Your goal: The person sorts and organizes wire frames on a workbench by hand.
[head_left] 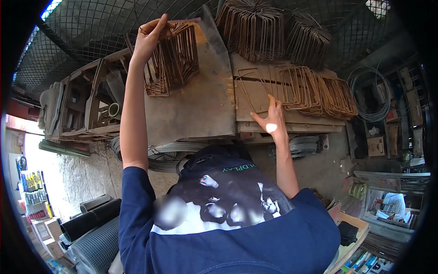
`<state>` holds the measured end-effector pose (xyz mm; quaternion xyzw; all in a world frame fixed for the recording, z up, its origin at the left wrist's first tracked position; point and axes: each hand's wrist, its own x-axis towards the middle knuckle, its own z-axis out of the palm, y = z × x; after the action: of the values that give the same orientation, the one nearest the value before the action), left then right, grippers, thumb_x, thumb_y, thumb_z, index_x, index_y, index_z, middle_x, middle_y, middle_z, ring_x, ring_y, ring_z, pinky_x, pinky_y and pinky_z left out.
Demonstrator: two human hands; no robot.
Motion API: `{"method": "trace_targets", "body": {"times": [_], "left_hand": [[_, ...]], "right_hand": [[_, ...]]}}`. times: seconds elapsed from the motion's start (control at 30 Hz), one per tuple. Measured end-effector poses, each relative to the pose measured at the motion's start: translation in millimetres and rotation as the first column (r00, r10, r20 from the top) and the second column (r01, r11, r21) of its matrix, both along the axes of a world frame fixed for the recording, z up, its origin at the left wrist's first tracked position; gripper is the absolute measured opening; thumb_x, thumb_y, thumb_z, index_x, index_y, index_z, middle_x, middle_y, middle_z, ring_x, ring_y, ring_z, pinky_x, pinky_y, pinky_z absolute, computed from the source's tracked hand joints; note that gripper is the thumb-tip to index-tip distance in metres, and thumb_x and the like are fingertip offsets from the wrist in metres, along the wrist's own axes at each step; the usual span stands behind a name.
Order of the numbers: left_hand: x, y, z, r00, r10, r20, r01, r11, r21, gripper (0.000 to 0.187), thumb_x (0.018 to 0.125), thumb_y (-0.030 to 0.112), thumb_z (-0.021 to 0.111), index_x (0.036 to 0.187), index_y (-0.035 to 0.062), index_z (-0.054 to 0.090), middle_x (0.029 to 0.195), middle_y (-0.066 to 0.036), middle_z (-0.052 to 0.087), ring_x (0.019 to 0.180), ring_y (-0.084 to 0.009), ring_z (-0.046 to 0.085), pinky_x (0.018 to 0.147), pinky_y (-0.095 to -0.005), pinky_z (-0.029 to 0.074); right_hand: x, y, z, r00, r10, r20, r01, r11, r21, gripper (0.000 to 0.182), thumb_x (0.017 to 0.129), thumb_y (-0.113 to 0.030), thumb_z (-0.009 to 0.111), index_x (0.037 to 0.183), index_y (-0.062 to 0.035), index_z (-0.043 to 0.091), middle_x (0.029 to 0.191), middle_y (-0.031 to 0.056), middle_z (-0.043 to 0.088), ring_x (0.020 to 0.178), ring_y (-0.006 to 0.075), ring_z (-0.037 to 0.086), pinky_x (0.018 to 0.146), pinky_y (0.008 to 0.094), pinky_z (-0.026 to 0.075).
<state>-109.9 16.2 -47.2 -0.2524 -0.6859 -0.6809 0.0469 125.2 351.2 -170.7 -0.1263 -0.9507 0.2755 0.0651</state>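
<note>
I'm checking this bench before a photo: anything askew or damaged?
One wire frame by the right hand lies askew, apart from the tighter row of frames farther right. That row looks rusty.

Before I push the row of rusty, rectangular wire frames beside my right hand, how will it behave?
The row of rusty, rectangular wire frames would probably spread apart, since they lean loosely together. Each looks stiff, being metal bent at sharp corners, and perhaps light, being thin and open.

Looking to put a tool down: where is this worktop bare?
The metal sheet is bare between the wire frames by the left hand and the sheet's right edge, and along its front. Beyond that edge it's crowded: right hand, rusty frame row, tall stacks behind.
</note>
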Motion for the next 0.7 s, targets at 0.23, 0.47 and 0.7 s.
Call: {"method": "trace_targets", "body": {"times": [0.23, 0.47, 0.7], "left_hand": [[0, 3, 2, 1.000, 0.016, 0.002, -0.016, 0.999, -0.028, 0.035, 0.092, 0.034, 0.058, 0.090, 0.0001, 0.070, 0.077, -0.003, 0.066, 0.072, -0.0093, 0.064, 0.071, -0.0242, 0.053], [-1, 0, 11, 1.000, -0.023, 0.012, 0.024, 1.000, -0.014, 0.036, 0.092, 0.033, 0.058, 0.092, -0.0020, 0.069, 0.075, -0.005, 0.067, 0.075, -0.0128, 0.067, 0.073, -0.0267, 0.055], [-5, -5, 0, 0.999, 0.042, 0.015, -0.043, 0.992, 0.121, 0.036, 0.093, 0.032, 0.057, 0.092, -0.0011, 0.069, 0.067, -0.001, 0.063, 0.069, -0.0123, 0.066, 0.070, -0.0265, 0.055]], "right_hand": [[-13, 9, -10, 0.995, -0.007, -0.097, 0.027, 0.977, 0.213, 0.092, 0.065, -0.046, 0.078, 0.133, 0.0012, 0.037, 0.127, 0.0272, 0.045, 0.117, 0.0410, 0.045, 0.098, 0.0514, 0.035], [-23, 1, 0, 0.996, -0.056, 0.075, 0.042, 0.983, 0.177, 0.097, 0.060, -0.044, 0.080, 0.135, -0.0015, 0.036, 0.124, 0.0267, 0.050, 0.118, 0.0382, 0.046, 0.097, 0.0558, 0.034], [-16, 0, -3, 0.982, -0.114, -0.153, 0.134, 0.983, 0.126, 0.087, 0.062, -0.041, 0.078, 0.131, -0.0048, 0.040, 0.121, 0.0225, 0.053, 0.114, 0.0379, 0.049, 0.095, 0.0539, 0.035]]}}
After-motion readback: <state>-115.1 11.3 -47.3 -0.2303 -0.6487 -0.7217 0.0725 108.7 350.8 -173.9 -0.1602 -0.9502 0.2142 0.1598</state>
